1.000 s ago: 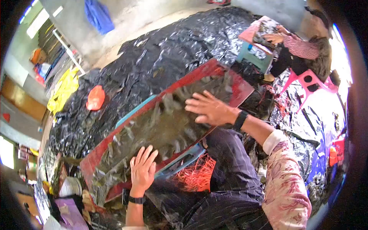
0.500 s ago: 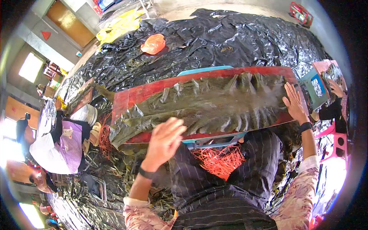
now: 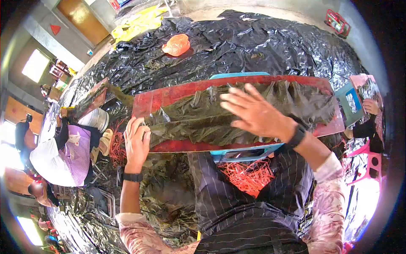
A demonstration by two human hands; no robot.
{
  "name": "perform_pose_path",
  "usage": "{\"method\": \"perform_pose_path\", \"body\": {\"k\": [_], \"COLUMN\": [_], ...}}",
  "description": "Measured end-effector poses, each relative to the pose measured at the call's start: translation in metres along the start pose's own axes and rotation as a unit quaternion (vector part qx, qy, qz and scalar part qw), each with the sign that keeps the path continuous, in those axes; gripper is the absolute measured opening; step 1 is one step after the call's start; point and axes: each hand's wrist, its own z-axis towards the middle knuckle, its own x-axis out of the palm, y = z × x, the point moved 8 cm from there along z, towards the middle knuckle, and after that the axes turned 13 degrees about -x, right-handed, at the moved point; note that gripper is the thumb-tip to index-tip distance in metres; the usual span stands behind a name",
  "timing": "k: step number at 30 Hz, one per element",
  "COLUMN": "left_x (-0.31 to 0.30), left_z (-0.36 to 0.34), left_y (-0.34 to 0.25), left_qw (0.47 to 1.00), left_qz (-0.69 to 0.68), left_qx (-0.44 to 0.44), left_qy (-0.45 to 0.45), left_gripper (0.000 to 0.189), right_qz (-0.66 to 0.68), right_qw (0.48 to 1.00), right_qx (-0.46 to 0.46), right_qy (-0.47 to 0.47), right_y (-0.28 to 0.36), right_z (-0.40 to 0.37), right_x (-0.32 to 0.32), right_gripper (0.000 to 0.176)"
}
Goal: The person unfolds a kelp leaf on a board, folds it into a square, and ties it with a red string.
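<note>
A long red board lies across a blue support in front of my lap. Dark green-brown, wrinkled, wet-looking sheet material is spread along it. At the board's left end my left hand rests by the edge of the material, fingers bent and apart, with nothing visibly held. My right hand is over the middle of the material, its fingers spread and nothing in it. Whether its palm touches the surface is unclear. Orange-red strips lie between my legs.
Black plastic sheeting covers the floor, with an orange bag on it. A person works at another board at the left, near a white bucket. At the right edge are another person's hand and a pink stool.
My left hand has moved left to the board's end. My right hand has swept left from the right end to the middle. The view has shifted slightly.
</note>
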Motion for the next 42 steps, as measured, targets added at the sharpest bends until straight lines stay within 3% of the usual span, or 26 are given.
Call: {"method": "perform_pose_path", "body": {"k": [2,4,6,7,8,10,12,13,15,17,19,20,21,22,23,24,25,26,31,32,34,35,38,39,40,42], "left_x": [-0.007,-0.011,-0.012,-0.010,-0.010,-0.030,-0.019,-0.016,0.018,0.067,0.101,0.101,0.078,0.056,0.046,0.043,0.053,0.039,-0.012,-0.020,-0.042,-0.032,0.023,0.035,0.019,0.008], "left_z": [-0.016,-0.039,-0.061,-0.066,-0.067,-0.060,-0.059,-0.062,-0.075,-0.101,-0.120,-0.126,-0.122,-0.116,-0.110,-0.100,-0.102,-0.091,0.006,0.028,0.071,0.085,0.085,0.082,0.079,0.078], "left_y": [-0.007,-0.032,-0.048,-0.049,-0.044,-0.011,0.075,0.108,0.160,0.201,0.211,0.213,0.202,0.176,0.168,0.177,0.181,0.189,0.179,0.176,0.150,0.157,0.227,0.252,0.226,0.177], "left_qw": [0.999,0.998,0.985,0.974,0.974,0.983,0.945,0.945,0.953,0.882,0.750,0.750,0.901,0.983,0.982,0.900,0.753,0.835,0.956,0.946,0.956,0.966,0.978,0.987,0.976,0.976], "left_qz": [-0.037,-0.036,-0.108,-0.104,-0.103,-0.169,-0.216,-0.173,-0.127,-0.359,-0.565,-0.565,-0.355,-0.119,-0.120,-0.306,-0.468,-0.311,-0.163,-0.184,-0.183,-0.155,-0.055,-0.024,-0.062,-0.097], "left_qx": [-0.016,0.045,0.087,0.049,0.045,-0.040,-0.241,-0.255,-0.254,-0.304,-0.337,-0.337,-0.249,-0.141,-0.141,-0.308,-0.454,-0.449,-0.240,-0.267,-0.209,-0.196,-0.199,-0.152,-0.202,-0.182], "left_qy": [0.005,0.031,0.105,0.196,0.197,0.067,-0.042,-0.106,-0.102,-0.019,0.070,0.073,0.026,-0.023,-0.022,0.035,0.090,0.066,-0.032,-0.025,-0.098,-0.062,-0.011,-0.038,-0.053,-0.071], "left_gripper": [0.010,0.006,0.007,0.007,0.007,0.008,0.014,0.023,0.035,0.038,0.042,0.042,0.038,0.035,0.035,0.028,0.023,0.022,0.025,0.024,0.019,0.019,0.020,0.020,0.020,0.019], "right_qz": [0.017,0.091,0.081,0.071,0.074,0.070,0.070,0.070,0.070,0.068,0.067,0.065,0.066,0.067,0.067,0.066,0.101,0.133,0.116,0.113,0.155,0.156,0.177,0.182,0.178,0.241], "right_qw": [1.000,0.996,0.996,0.996,0.996,0.996,0.996,0.996,0.997,0.997,0.997,0.998,0.998,0.996,0.993,0.993,0.989,0.983,0.974,0.975,0.973,0.972,0.970,0.968,0.968,0.962], "right_qx": [-0.009,0.008,0.006,0.007,0.004,-0.003,-0.002,-0.002,-0.001,-0.012,-0.013,-0.018,-0.016,-0.057,-0.098,-0.097,-0.105,-0.112,-0.160,-0.157,-0.144,-0.147,-0.140,-0.143,-0.142,-0.091], "right_qy": [-0.002,0.011,0.032,0.054,0.055,0.056,0.058,0.052,0.045,0.031,0.018,0.006,0.008,-0.004,-0.015,-0.014,-0.033,-0.053,-0.108,-0.109,-0.092,-0.093,-0.086,-0.101,-0.104,-0.089], "right_y": [0.005,0.002,0.002,0.002,0.001,0.002,0.002,0.002,0.002,0.003,0.004,0.005,0.003,0.005,0.008,0.007,0.008,0.009,0.013,0.014,0.016,0.016,0.014,0.013,0.009,-0.001], "right_z": [0.030,0.046,0.050,0.049,0.047,0.045,0.045,0.045,0.043,0.042,0.042,0.041,0.041,0.041,0.040,0.039,0.038,0.037,0.024,0.024,0.026,0.026,0.026,0.025,0.026,0.027], "right_x": [0.029,0.066,0.087,0.096,0.101,0.098,0.100,0.099,0.099,0.097,0.093,0.090,0.091,0.090,0.087,0.084,0.076,0.071,0.067,0.066,0.064,0.064,0.061,0.060,0.058,0.064], "right_gripper": [0.059,0.060,0.061,0.063,0.063,0.066,0.065,0.065,0.065,0.064,0.057,0.050,0.050,0.040,0.031,0.031,0.024,0.017,0.018,0.018,0.021,0.024,0.023,0.022,0.022,0.022]}}
